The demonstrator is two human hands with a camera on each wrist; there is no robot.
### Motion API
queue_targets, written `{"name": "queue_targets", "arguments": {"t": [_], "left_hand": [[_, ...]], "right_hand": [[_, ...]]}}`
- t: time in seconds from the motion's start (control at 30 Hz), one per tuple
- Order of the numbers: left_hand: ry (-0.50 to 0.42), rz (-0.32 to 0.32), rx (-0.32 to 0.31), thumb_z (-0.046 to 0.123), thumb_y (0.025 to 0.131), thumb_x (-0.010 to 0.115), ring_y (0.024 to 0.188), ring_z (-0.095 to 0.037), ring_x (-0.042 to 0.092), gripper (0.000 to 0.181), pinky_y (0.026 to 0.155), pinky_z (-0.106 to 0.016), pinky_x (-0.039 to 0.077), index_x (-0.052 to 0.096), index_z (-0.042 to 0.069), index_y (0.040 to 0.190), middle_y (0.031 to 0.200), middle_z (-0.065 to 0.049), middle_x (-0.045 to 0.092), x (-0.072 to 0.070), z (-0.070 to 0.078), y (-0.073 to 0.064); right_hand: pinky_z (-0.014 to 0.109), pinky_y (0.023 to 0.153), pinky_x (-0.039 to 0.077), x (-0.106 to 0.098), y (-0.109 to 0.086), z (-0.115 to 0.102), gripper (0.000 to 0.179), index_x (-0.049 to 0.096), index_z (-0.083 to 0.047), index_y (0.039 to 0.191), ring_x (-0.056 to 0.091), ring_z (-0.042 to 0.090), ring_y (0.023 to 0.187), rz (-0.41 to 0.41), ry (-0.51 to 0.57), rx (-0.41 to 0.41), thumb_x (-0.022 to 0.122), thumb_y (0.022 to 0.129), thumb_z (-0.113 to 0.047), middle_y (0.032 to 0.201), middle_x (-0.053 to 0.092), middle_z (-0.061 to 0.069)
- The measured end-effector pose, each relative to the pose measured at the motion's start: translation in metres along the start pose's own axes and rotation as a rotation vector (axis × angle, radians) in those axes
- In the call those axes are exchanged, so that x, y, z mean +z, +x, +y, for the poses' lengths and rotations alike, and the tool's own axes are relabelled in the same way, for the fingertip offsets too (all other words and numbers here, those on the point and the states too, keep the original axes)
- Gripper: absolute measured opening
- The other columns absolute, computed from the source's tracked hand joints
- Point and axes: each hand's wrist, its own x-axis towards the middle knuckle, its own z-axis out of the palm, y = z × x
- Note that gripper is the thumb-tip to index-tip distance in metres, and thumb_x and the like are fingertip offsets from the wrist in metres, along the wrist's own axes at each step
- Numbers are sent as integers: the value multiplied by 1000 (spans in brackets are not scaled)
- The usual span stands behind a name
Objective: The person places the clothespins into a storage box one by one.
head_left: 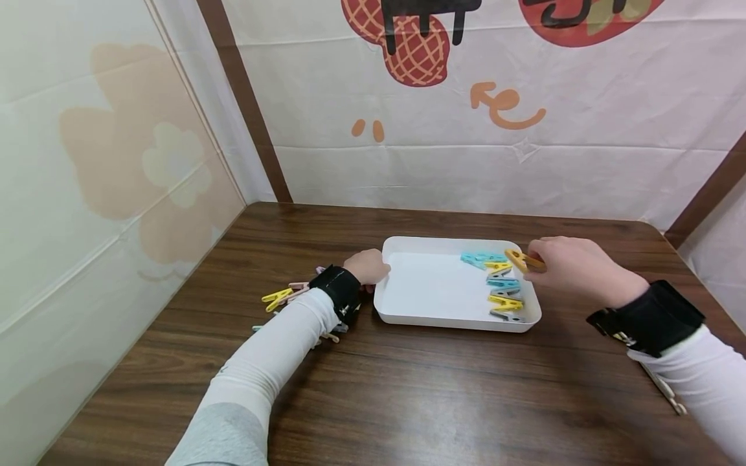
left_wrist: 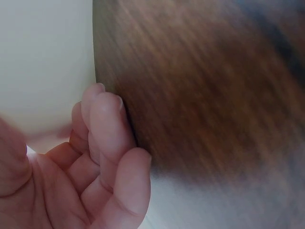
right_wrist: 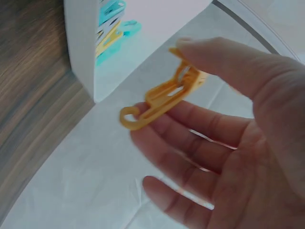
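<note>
Orange, yellow, turquoise

My clothespin (right_wrist: 160,97) is orange; the pegs (head_left: 504,283) in the white tray (head_left: 431,285) are turquoise, blue, yellow and grey. My wristbands (head_left: 647,320) are black, my left sleeve (head_left: 250,372) white and grey, the table (head_left: 443,388) streaky brown.

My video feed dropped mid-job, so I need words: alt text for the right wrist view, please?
The right hand pinches an orange clothespin near a white tray. Blue and yellow clothespins lie in the tray; a brown wooden tabletop shows at the left, with pale cloth in the background.
</note>
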Motion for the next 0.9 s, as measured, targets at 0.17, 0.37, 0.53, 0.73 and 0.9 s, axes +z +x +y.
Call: {"name": "queue_targets", "arguments": {"t": [0.17, 0.37, 0.53, 0.73, 0.9], "left_hand": [[10, 1, -13, 27, 100, 44, 49, -19, 59, 34, 47, -30, 45, 63, 5, 83, 58, -8, 62, 0, 1, 2], [13, 0, -19, 27, 100, 44, 49, -20, 59, 35, 48, -30, 46, 63, 5, 81, 58, -8, 63, 0, 0, 3], [8, -4, -16, 27, 100, 44, 49, -20, 60, 35, 47, -31, 46, 63, 5, 82, 58, -8, 63, 0, -1, 3], [6, -10, -13, 27, 101, 44, 50, -20, 60, 33, 48, -30, 46, 63, 4, 85, 59, -8, 64, 1, -1, 2], [3, -2, -15, 26, 100, 45, 49, -19, 60, 32, 47, -30, 46, 62, 4, 84, 58, -8, 64, 0, 0, 1]], "right_hand": [[30, 51, 40, 4, 20, -9, 25, 64, -6, 88, 46, 15, 59, 5, -21, -75, 78, 81, -26, 72, 55, 0], [31, 58, 47, 14, 41, -15, 29, 66, -5, 95, 50, 16, 64, -45, -21, -115, 80, 81, -26, 80, 60, 2], [32, 61, 49, 24, 58, -24, 29, 67, -5, 95, 50, 17, 66, -105, -38, -164, 81, 80, -25, 80, 58, 2], [34, 65, 49, 37, 73, -35, 27, 65, -6, 93, 51, 18, 69, -182, -72, -206, 79, 82, -26, 81, 59, 2], [32, 61, 47, 43, 78, -39, 23, 62, -9, 89, 49, 17, 69, -232, -83, -205, 78, 83, -25, 80, 56, 0]]}}
